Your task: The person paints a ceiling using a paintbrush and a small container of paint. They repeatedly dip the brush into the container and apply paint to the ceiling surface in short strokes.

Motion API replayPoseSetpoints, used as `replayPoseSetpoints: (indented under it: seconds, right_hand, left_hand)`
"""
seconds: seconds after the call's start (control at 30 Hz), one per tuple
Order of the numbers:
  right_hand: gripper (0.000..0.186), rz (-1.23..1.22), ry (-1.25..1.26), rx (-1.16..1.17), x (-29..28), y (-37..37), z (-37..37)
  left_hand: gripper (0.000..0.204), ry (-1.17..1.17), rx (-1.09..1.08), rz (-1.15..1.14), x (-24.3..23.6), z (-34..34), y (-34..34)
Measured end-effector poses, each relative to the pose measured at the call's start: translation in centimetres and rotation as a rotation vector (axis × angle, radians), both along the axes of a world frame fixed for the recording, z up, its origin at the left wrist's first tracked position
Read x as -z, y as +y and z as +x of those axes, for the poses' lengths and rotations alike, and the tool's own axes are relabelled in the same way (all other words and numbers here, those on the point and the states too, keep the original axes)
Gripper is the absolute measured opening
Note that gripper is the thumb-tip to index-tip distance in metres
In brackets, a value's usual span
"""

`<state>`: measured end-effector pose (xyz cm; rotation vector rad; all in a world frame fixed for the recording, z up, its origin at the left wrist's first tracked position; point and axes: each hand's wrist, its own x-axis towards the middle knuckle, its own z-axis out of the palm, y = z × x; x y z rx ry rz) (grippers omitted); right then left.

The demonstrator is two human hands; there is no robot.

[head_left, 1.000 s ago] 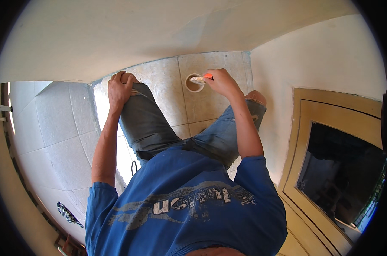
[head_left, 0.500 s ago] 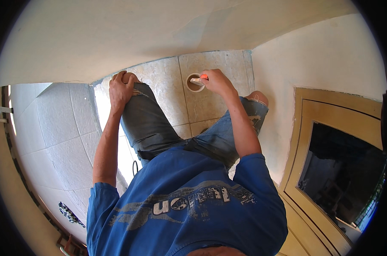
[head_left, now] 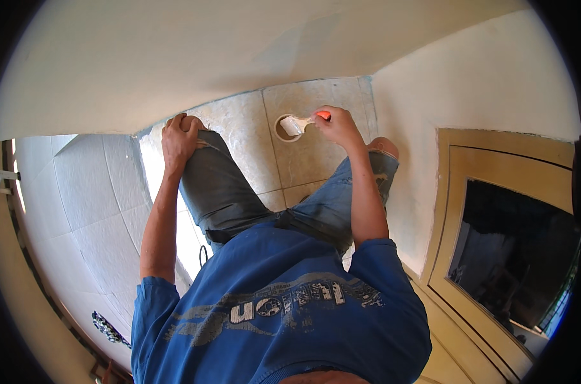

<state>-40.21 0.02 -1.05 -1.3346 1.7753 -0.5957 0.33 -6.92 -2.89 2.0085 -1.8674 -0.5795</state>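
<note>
Left hand [head_left: 178,141]: rests palm down on the left knee [head_left: 193,120], fingers curled over its top. Left arm [head_left: 159,224]: runs back and slightly left from those fingers, nearly straight. Right hand [head_left: 338,128]: fingers bent and drawn together in a pinch (back of hand uppermost). Right arm [head_left: 366,192]: lies behind and right of those fingers, as does the right knee [head_left: 384,147].

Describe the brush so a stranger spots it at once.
Start at the tiled floor, then find the round container on it. The brush has its head at the container's opening and handle in the right hand; its bright orange end sets it apart.
</note>
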Motion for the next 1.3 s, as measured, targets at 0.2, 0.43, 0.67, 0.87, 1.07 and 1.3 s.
replayPoseSetpoints:
  seconds: [0.2,0.43,0.67,0.87,1.07,1.3]
  right_hand:
    - [0.026,0.133,-0.161,0.166,2.3,0.9,-1.9]
    - [0.029,0.121,-0.244,0.182,3.8,1.2,-2.8]
    - [0.028,0.133,-0.278,0.227,5.0,1.3,-3.5]
    - [0.027,0.178,-0.352,0.313,5.8,1.0,-3.8]
    - [0.026,0.194,-0.421,0.318,6.3,1.1,-4.2]
    - [0.026,0.171,-0.461,0.344,6.6,1.3,-4.6]
  left_hand:
    - [0.053,0.009,0.028,-0.006,0.4,-0.2,-0.3]
    - [0.053,-0.001,0.032,-0.009,0.3,-0.5,-0.3]
    - [0.053,-0.012,0.023,0.003,0.3,-0.7,-0.4]
    - [0.053,-0.023,0.025,0.014,0.3,-0.9,-0.7]
    - [0.054,-0.022,0.034,0.055,0.2,-1.2,-1.1]
    - [0.055,-0.04,0.03,0.082,-0.2,-1.9,-1.3]
